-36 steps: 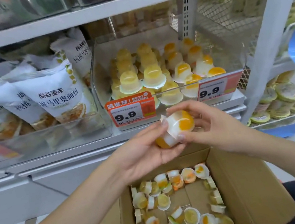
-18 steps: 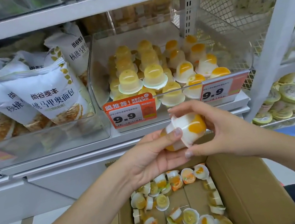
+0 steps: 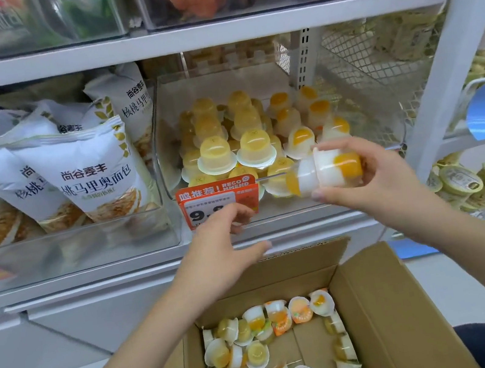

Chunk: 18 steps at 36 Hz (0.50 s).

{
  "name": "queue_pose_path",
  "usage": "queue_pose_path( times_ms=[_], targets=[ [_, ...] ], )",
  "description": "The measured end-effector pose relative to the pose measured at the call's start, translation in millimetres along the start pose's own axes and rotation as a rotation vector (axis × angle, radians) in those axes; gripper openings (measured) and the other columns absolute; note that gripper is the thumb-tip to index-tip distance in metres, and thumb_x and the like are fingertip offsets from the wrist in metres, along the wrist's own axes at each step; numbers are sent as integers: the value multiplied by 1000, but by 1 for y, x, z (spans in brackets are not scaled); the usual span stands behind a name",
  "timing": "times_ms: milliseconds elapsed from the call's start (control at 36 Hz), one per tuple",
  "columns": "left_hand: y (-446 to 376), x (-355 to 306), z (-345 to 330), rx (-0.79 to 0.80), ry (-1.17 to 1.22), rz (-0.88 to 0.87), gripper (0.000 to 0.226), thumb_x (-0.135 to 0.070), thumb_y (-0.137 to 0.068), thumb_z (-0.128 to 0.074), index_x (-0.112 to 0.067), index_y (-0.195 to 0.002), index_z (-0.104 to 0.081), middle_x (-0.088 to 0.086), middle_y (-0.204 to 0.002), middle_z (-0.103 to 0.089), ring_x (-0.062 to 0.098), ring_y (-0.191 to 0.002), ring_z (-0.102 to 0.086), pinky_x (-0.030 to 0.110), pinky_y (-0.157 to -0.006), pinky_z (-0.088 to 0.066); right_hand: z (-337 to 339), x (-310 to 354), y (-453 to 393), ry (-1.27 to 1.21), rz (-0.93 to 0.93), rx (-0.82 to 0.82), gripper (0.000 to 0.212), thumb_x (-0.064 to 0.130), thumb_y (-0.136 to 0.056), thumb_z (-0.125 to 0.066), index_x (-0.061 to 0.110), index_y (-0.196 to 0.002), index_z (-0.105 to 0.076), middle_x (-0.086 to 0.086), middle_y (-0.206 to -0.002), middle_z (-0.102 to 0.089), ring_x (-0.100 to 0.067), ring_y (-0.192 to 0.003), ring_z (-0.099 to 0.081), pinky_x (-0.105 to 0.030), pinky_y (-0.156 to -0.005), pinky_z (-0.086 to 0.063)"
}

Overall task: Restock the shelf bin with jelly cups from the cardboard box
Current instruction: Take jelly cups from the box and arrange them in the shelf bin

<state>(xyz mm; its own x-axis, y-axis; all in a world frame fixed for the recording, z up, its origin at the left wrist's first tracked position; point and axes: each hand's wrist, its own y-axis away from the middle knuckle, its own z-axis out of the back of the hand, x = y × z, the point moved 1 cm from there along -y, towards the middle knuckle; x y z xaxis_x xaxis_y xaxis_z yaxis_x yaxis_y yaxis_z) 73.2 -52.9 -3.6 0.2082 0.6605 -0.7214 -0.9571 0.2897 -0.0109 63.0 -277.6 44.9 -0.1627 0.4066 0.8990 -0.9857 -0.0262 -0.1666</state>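
While the right hand (image 3: 374, 174) grips two jelly cups (image 3: 325, 171) stacked end to end at the front lip of the shelf bin (image 3: 163, 139), we're mid-transfer; next move, I'd say, is up over the lip and down onto the right-hand rows. Left hand (image 3: 223, 248) hangs loose and empty by the price tag (image 3: 220, 202). Half a second ago both hands held the cups lower, over the cardboard box (image 3: 380, 305); left has let go since.

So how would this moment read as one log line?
right hand: holds jelly cups at shelf bin front | left hand: open, empty | cardboard box: cups remain
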Motion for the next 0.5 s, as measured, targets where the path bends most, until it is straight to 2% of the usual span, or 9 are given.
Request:
queue_pose_path(
  times_ms=[56, 111, 167, 222, 278, 333, 389, 417, 500],
  targets=[
    [-4, 6, 2, -77, -123, -59, 36, -34, -80, -71, -29, -111, -55, -15, -107, -60, 1, -100, -55, 27, -89, -49, 7, 7, -22, 50, 19, -64, 57, 41, -56, -83, 32, -109, -63, 9, -102, -65, 0, -86, -62, -20, -74, -55],
    [-7, 7, 1, -116, -170, -86, 30, -33, -83, -68, -29, -109, -54, -14, -105, -61, 3, -99, -57, 32, -87, -50, 12, 12, -53, 128, 42, -122, 49, 30, -64, -85, 28, -108, -64, 13, -95, -65, 9, -75, -59, -8, -67, -49],
    [-8, 8, -2, -122, -216, -108, 29, -35, -84, -66, -29, -108, -50, -15, -105, -61, 3, -101, -57, 32, -87, -50, 15, 15, -90, 238, 43, -151, 48, 28, -68, -84, 23, -110, -62, 10, -91, -62, 8, -69, -56, -2, -58, -42],
    [-8, 10, -3, -135, -237, -143, 30, -37, -84, -64, -31, -108, -47, -16, -104, -60, 4, -100, -57, 31, -85, -50, 17, 17, -128, 345, 31, -142, 53, 32, -69, -83, 20, -115, -60, 8, -93, -61, 2, -75, -57, -7, -60, -41],
    [-11, 12, -1, -141, -248, -176, 29, -38, -85, -62, -32, -109, -46, -16, -102, -60, 6, -98, -58, 32, -83, -50, 17, 15, -163, 421, 24, -104, 57, 34, -69, -83, 22, -119, -59, 7, -100, -61, -8, -88, -60, -14, -70, -42],
    [-14, 17, 1, -142, -319, -211, 28, -39, -87, -60, -35, -108, -41, -17, -102, -61, 6, -96, -59, 29, -79, -50, 17, 9, -194, 518, 26, -68, 58, 40, -68, -82, 27, -119, -58, 10, -106, -58, -9, -95, -56, -19, -78, -40],
    [-16, 22, 3, -131, -443, -249, 34, -38, -82, -66, -37, -101, -37, -19, -91, -64, 2, -83, -62, 22, -60, -49, 18, 4, -220, 618, 25, -17, 61, 44, -65, -82, 31, -119, -56, 9, -111, -57, -13, -102, -55, -24, -81, -41],
    [-18, 25, 3, -133, -479, -268, 37, -36, -77, -70, -36, -96, -38, -19, -81, -64, 1, -71, -62, 17, -49, -43, 19, 3, -231, 643, 31, 38, 61, 43, -65, -82, 29, -119, -57, 6, -113, -58, -16, -105, -56, -25, -83, -41],
    [-24, 32, 2, -209, -536, -344, 22, -33, -78, -62, -31, -87, -42, -17, -63, -61, 1, -52, -57, 14, -39, -26, 20, -4, -250, 688, 50, 211, 56, 35, -70, -82, 20, -119, -59, -3, -117, -61, -23, -109, -58, -28, -85, -44]
  ],
)
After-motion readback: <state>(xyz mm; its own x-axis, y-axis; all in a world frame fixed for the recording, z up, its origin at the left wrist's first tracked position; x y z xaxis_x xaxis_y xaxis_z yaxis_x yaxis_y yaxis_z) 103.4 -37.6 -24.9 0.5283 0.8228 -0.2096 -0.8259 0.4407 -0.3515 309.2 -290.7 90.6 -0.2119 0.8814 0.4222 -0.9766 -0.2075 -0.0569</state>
